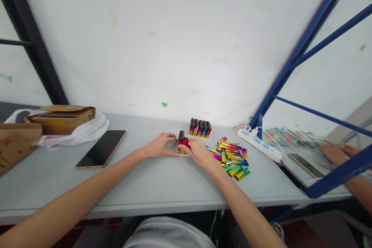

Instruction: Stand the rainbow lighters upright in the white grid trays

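Note:
Several colourful lighters with black tops (181,136) stand upright in a small group at the middle of the table. My left hand (162,146) is at the left side of this group, thumb and fingers apart, with nothing between them. At the right side, my right hand (198,151) has its fingers closed on a red lighter (185,141) by the group. Behind and to the right stands a full block of lighters (200,128) in rows. Loose shiny lighters (232,155) lie in a pile to the right of my right hand.
A dark phone (101,149) lies left, near a cardboard box (62,120) on a white plastic bag (97,126). A power strip (260,145) and blue metal frame (286,71) stand right. Beyond the frame are another person's hands (337,153) and a phone (306,166).

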